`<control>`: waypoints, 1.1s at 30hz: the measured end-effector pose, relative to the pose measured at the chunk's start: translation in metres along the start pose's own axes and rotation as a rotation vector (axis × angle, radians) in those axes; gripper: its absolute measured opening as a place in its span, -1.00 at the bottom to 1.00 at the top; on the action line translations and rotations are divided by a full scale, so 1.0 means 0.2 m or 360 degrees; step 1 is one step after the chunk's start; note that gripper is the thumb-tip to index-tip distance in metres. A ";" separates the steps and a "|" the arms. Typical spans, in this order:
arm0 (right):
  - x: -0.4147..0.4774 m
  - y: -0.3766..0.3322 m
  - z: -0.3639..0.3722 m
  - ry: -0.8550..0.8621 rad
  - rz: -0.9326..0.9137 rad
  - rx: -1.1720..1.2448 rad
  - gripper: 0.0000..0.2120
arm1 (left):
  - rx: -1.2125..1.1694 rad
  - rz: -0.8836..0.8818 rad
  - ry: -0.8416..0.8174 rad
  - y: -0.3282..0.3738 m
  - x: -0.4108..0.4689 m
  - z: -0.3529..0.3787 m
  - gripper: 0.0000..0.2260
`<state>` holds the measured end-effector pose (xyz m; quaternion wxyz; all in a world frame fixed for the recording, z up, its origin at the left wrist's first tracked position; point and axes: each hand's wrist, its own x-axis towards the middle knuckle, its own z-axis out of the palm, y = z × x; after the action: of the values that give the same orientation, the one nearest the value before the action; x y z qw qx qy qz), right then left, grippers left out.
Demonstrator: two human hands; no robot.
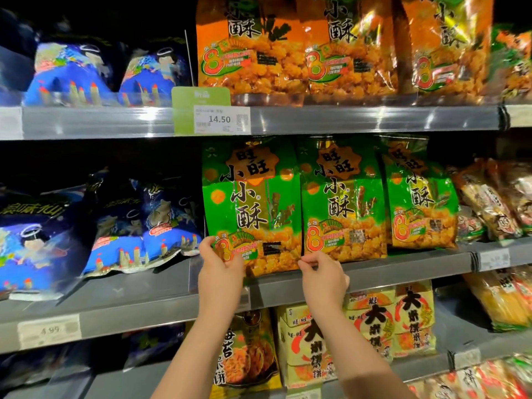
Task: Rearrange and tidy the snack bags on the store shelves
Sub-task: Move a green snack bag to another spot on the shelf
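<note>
Two bare forearms rise from the bottom centre of the frame to the middle shelf. The left hand grips the lower left corner of the green snack bag, thumb on the front and fingers curled behind. The right hand pinches the bag's lower right corner between thumb and bent fingers. This bag stands upright at the centre of the frame, its bottom edge at the lip of the grey metal shelf. It is glossy green with a gold patch, large black characters, a red 8 badge and a picture of golden puffed snacks below. It is the leftmost of three such bags in a row; the second green bag touches it and the third green bag stands to the right. At the left, three dark blue bags slump on the same shelf. Below, three yellow rice-cracker packs show their fronts, beside a seaweed cracker bag. Clear-wrapped cracker packs lie at the right edge. On the upper shelf stand three orange bags and, upper left, two blue bags. A white price tag reading 14.50 sits on that shelf's clear strip. The space behind the goods is dark.
</note>
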<state>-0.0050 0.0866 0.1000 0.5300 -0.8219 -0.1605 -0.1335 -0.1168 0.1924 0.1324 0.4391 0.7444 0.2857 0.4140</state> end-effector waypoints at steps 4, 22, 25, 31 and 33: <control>-0.01 0.01 -0.05 0.0001 0.0058 -0.0091 -0.93 | 0.0028 0.0027 0.0137 -0.02 0.01 -0.05 -0.60; 0.03 -0.02 -0.09 -0.0135 -0.0039 -0.0416 -0.83 | 0.0671 0.0283 0.0299 -0.11 0.08 -0.13 -0.84; 0.04 -0.03 -0.07 -0.0111 -0.0038 -0.0411 -0.81 | 0.0672 0.0262 0.0272 -0.14 0.07 -0.13 -0.83; 0.04 -0.02 -0.05 -0.0080 -0.0020 -0.0462 -0.85 | 0.0711 0.0257 0.0224 -0.16 0.05 -0.11 -0.83; 0.04 -0.01 -0.05 -0.0055 -0.0039 -0.0511 -0.86 | 0.0678 0.0275 0.0217 -0.16 0.03 -0.11 -0.83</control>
<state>0.0005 0.0784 0.1079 0.3874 -0.8961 -0.1563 -0.1499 -0.1344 0.2215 0.1116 0.2149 0.8123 0.3307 0.4296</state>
